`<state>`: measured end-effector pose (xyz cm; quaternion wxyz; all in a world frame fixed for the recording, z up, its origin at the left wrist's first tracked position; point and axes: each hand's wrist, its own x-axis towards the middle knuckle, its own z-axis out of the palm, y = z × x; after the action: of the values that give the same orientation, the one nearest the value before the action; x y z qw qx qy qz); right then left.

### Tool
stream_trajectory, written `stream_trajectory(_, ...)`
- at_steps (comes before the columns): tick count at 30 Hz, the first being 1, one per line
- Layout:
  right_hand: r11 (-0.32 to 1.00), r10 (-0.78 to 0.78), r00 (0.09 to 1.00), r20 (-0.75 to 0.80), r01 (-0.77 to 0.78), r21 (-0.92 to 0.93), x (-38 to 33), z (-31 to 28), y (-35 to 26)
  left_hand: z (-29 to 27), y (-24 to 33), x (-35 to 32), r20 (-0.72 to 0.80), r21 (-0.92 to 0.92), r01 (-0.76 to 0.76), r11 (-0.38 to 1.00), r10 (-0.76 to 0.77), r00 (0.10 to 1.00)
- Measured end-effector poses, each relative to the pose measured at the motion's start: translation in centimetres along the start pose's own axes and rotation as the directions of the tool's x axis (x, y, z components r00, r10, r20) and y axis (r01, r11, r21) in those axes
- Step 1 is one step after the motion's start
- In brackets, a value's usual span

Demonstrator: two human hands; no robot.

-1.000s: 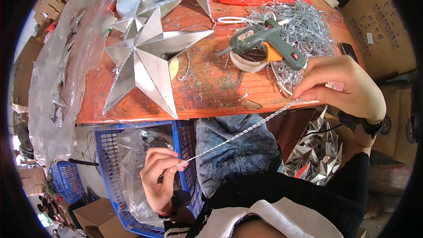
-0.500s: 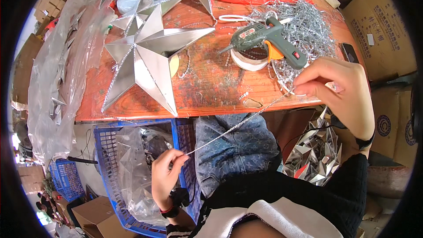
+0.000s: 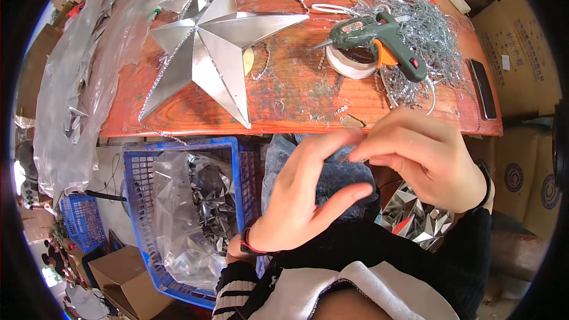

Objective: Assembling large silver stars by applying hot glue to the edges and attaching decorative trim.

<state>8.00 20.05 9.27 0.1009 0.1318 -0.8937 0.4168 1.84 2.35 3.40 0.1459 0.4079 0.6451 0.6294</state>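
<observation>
Just below the near edge of the wooden table [image 3: 284, 106], over the person's lap, the left hand [image 3: 302, 201] and the right hand [image 3: 424, 163] meet, their fingertips touching or nearly so. Both are curled with thumb and forefinger drawn together in a pinch; whether anything thin lies between them I cannot tell, for nothing shows clearly there. Beyond the right hand, on the table, a green glue gun [image 3: 379, 38] with an orange trigger rests across a roll of tape [image 3: 349, 62], and a heap of silver tinsel wire [image 3: 432, 35] lies around it. Beyond the left hand, further off, lies a large silver star [image 3: 219, 53]. To the left of the left hand stands a blue plastic crate [image 3: 139, 201] lined with clear plastic and holding shiny silver pieces. More folded silver pieces [image 3: 415, 222] sit under the right wrist.
</observation>
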Motion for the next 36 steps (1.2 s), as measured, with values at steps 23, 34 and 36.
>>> stream_trajectory(23, 0.999, 0.043, 0.999, -0.008, -0.043, 0.022, -0.1, 0.5, 1.1, 2.2, -2.3, -0.9, -0.231, -0.060, 0.021, 0.998, -0.034, 0.972)
stream_trajectory(34, 0.999, 0.045, 0.996, 0.080, -0.045, -0.003, 0.2, 0.5, 1.1, 1.7, -2.5, -0.9, -0.197, 0.026, -0.020, 0.999, 0.024, 0.980)
stream_trajectory(36, 0.999, 0.053, 0.993, 0.101, -0.052, -0.010, 0.4, 0.6, 0.9, 1.5, -2.3, -1.1, -0.181, 0.040, 0.004, 0.999, 0.003, 0.983)
